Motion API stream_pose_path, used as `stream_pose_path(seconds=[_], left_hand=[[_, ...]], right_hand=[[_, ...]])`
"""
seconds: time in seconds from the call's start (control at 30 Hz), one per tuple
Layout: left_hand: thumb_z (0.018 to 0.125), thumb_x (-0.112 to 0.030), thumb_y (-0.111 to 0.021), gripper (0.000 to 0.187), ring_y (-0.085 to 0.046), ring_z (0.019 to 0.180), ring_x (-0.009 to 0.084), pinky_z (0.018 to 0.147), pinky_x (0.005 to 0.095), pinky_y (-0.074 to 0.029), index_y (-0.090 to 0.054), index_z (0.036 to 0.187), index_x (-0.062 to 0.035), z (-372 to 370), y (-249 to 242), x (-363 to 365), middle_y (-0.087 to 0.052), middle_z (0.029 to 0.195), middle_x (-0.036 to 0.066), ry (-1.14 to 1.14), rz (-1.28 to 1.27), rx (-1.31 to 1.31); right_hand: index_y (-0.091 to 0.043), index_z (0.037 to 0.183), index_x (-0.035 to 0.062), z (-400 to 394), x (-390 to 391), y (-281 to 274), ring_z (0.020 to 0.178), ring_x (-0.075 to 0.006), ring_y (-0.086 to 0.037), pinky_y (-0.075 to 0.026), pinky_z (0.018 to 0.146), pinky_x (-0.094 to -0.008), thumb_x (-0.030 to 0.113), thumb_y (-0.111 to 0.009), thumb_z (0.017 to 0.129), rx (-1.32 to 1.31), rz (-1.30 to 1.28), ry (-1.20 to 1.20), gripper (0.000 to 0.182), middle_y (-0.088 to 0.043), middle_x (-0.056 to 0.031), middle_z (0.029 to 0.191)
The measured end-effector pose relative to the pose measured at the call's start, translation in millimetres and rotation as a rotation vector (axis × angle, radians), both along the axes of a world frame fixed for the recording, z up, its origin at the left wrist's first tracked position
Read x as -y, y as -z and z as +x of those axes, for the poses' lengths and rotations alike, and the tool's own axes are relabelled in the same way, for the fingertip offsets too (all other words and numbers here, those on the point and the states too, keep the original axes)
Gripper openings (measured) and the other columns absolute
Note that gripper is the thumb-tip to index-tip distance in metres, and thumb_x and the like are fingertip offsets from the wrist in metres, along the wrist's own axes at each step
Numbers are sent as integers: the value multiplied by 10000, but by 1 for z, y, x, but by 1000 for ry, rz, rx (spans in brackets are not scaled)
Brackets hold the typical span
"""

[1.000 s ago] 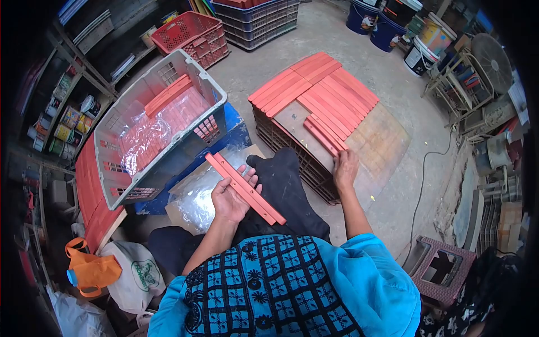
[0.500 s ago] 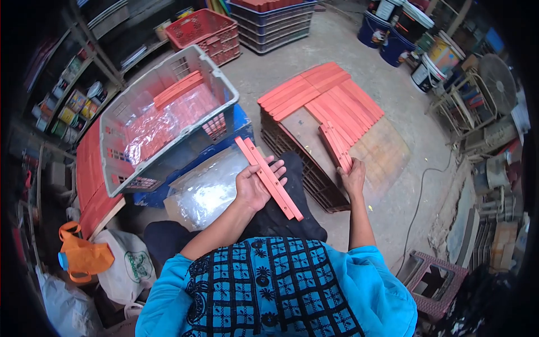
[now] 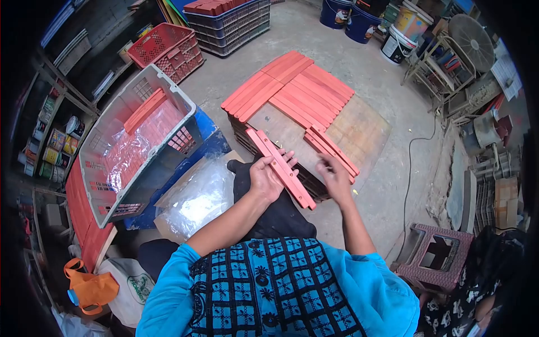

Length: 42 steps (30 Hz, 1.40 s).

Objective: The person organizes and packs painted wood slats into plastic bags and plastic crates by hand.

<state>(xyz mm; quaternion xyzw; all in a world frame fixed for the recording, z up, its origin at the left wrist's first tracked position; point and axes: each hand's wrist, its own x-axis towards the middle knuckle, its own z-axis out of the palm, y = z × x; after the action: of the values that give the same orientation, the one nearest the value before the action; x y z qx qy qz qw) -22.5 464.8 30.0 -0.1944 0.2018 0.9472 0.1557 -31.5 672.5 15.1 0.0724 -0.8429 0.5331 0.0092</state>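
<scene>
My left hand (image 3: 268,178) is closed around a pair of red-painted wooden strips (image 3: 281,168) with small holes, held slanting above my lap. The thumb lies along one side and the fingertips show on the other. My right hand (image 3: 335,178) is beside the near edge of the board-topped crate, holding nothing, with its fingers loosely apart. Next to its fingertips, a small set of red wooden strips (image 3: 331,153) lies on the board (image 3: 359,130). Further back on that board, red wooden slats (image 3: 292,84) lie side by side in rows.
On my left a grey plastic crate (image 3: 84,163) holds red slats and clear plastic wrap. Clear plastic sheeting (image 3: 196,194) lies in front of it. Behind are a red crate (image 3: 196,56) and stacked blue crates (image 3: 230,39). A stool (image 3: 455,238) stands at right.
My right hand has let go of the strips on the board and drawn slightly back. My left hand still holds its strips. The camera view has shifted to the right.
</scene>
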Motion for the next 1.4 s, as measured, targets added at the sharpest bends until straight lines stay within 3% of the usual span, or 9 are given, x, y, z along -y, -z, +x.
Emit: stream_pose_path(seconds=[0.17,0.2,0.43,0.83,0.87,1.03,1.07,1.3,1.4], left_hand=[[806,-213,-448,476,-495,1167,337,1017,450,-369,-448,1220,20,-6,9,-23,-515,1251,184,8,-42,15],[807,-212,-445,478,-492,1170,337,1012,452,-375,-445,1226,19,-6,13,-24,-510,1256,184,19,-45,20],[786,-181,-408,506,-518,1121,371,973,500,-415,-420,1249,24,-9,27,-22,-477,1293,202,158,-17,32],[789,-220,-376,612,-517,1128,372,976,517,-403,-328,1352,16,-21,50,3,-474,1292,205,267,18,-31],[789,-227,-379,621,-507,1143,372,980,531,-392,-318,1361,8,-21,48,4,-469,1298,203,261,34,-22],[791,-257,-390,654,-453,1212,367,996,595,-334,-284,1394,-26,-22,36,7,-445,1323,194,271,126,-10],[803,-266,-391,669,-406,1242,371,981,621,-312,-252,1419,-46,-22,37,8,-347,1404,195,284,151,-23],[846,-246,-378,542,-539,1090,350,959,512,-415,-353,1335,-16,-25,50,3,-507,1226,209,266,164,-51],[893,-210,-356,432,-557,1075,309,957,447,-434,-402,1275,-13,-23,40,1,-524,1196,202,226,94,-14]], right_hand=[[-554,1161,-17,32,45,-25,994,-300,-576,-471,834,-365,221,-681,791,-275,192,-150,458,-595,-183,1046],[-516,1203,-31,29,42,-20,975,-328,-586,-470,838,-382,203,-674,793,-114,74,-155,498,-598,-210,1031],[-498,1211,-30,23,36,-26,785,-235,-658,-519,719,-323,95,-671,786,70,22,-118,475,-645,-178,955],[-523,1166,-57,0,55,-7,812,-124,-607,-508,705,-277,15,-594,827,284,-201,-166,353,-635,-99,960],[-568,1105,-29,-1,55,-26,829,-127,-582,-462,785,-266,16,-559,827,413,-414,-145,282,-633,-75,905],[-672,934,71,-23,38,-80,978,-281,-572,-475,830,-387,-29,-644,693,-294,330,-111,262,-568,-150,1105],[-694,888,95,-25,38,-82,973,-318,-577,-486,821,-402,-29,-658,667,-485,456,-98,256,-553,-170,1139],[-673,808,48,-8,55,-20,1025,-309,-574,-510,831,-367,-51,-636,658,-308,410,-393,184,-508,-165,1197],[-590,1050,17,-1,63,-20,998,-318,-585,-501,828,-367,26,-643,713,-68,95,-209,342,-520,-182,1168]])
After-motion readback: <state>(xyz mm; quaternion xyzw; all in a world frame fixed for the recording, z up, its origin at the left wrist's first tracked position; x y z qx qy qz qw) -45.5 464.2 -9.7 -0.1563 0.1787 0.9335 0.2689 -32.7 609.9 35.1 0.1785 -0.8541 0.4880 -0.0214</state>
